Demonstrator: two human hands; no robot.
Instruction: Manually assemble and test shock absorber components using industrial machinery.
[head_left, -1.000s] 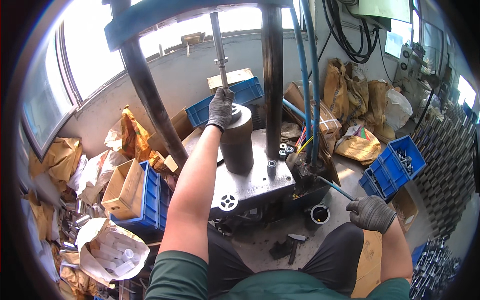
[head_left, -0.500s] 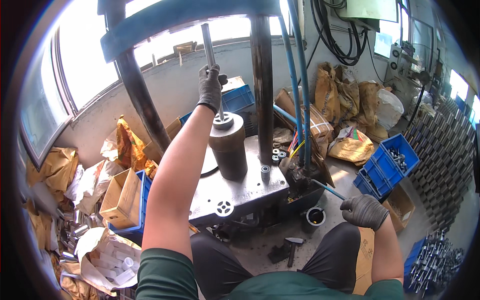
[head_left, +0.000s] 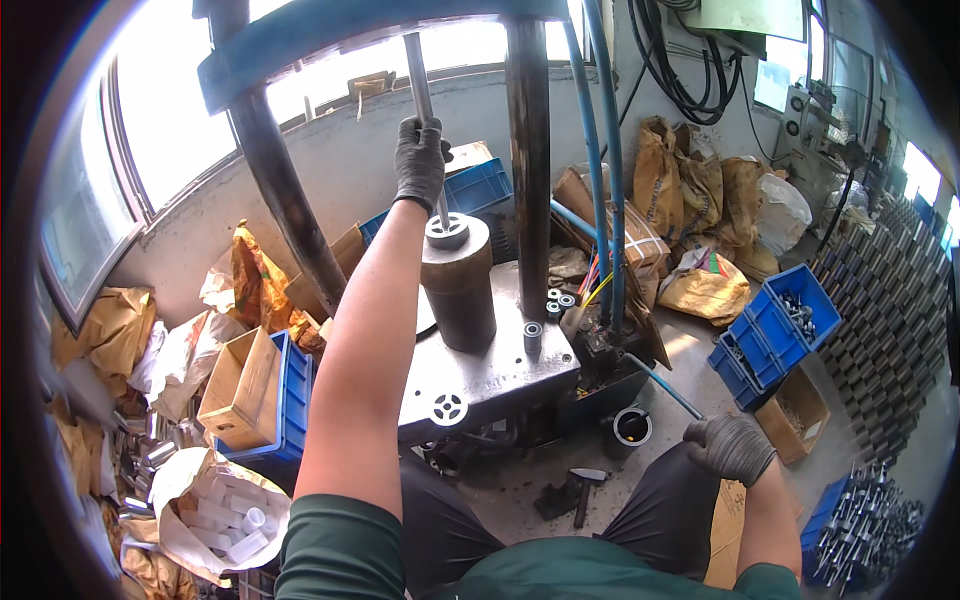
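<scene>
the gloved left hand [head_left: 420, 160] is clenched around a slim, smooth steel rod [head_left: 422, 95] standing upright at twelve o'clock. the rod runs down into a ringed bushing [head_left: 447, 231] atop a dull, dark cylindrical die [head_left: 459, 290] on the scuffed grey press plate [head_left: 500, 365]. a thick column [head_left: 528, 160] rises just beside, at one o'clock. the gloved right hand [head_left: 730, 447], at four o'clock, is closed on the end of a thin blue lever [head_left: 662, 385]. little room shows between rod and column.
</scene>
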